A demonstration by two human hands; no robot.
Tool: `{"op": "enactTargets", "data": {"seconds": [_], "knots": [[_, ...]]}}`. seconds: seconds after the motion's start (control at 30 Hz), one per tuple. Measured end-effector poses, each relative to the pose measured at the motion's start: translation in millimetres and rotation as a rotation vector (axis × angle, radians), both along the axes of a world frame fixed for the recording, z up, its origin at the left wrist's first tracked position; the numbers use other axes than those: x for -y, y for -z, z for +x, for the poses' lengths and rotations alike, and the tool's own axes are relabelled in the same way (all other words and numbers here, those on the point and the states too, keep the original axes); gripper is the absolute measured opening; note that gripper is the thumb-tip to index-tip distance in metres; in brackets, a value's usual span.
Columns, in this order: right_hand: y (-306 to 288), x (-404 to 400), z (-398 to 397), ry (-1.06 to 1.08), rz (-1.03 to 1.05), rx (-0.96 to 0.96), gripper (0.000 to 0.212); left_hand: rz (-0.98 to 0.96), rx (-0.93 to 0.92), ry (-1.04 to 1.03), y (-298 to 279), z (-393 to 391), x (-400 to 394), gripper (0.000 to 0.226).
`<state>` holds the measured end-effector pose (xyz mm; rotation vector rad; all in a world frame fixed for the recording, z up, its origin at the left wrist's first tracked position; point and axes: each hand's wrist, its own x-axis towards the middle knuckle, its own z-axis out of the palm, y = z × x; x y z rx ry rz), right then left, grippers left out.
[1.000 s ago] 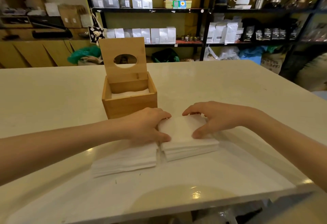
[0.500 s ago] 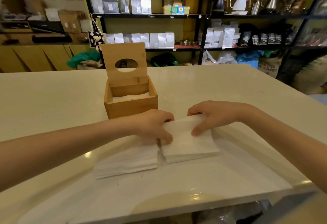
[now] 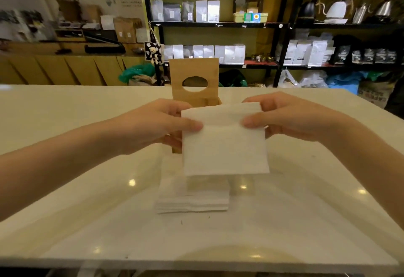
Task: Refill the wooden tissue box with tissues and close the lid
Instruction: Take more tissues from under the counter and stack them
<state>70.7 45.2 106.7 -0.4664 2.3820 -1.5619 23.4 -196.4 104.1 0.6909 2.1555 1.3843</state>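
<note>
Matt wooden tissue box; soft paper tissues; glossy table.

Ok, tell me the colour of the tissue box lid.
Light tan wood, lid, head view.

A glossy cream table carries a wooden tissue box at twelve o'clock and a tissue stack nearer centre.
</note>
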Motion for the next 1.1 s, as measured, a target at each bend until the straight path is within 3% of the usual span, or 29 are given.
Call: {"op": "enactTargets", "data": {"seconds": [0.13, 0.3, 0.43, 0.67, 0.77, 0.93, 1.1], "knots": [[15.9, 28.6, -10.4, -0.02, -0.187, 0.194, 0.044, 0.078, 0.274, -0.058, 3.6, 0.7, 36.6, 0.033], [32.0, 47.1, -16.0, -0.032, -0.36, 0.404, 0.041, 0.158, 0.495, -0.104, 18.2, 5.8, 58.7, 0.029], [29.6, 50.6, -20.5, -0.005, -0.383, 0.443, 0.038, 0.204, 0.485, -0.118, 26.0, 2.3, 58.9, 0.025], [12.7, 47.5, -25.3, 0.06, -0.389, 0.326, 0.029, 0.285, 0.367, -0.125, 12.5, -9.6, 51.9, 0.03], [-0.4, 44.3, -29.1, 0.091, -0.395, 0.263, 0.037, 0.298, 0.32, -0.15, 0.9, -16.7, 48.8, 0.032], [2.3, 41.5, -28.5, 0.068, -0.378, 0.294, 0.034, 0.269, 0.351, -0.165, 4.8, -22.2, 46.5, 0.065], [24.4, 39.2, -24.9, 0.082, -0.314, 0.361, 0.027, 0.13, 0.314, -0.098, 24.1, -22.4, 47.4, 0.039]]}}
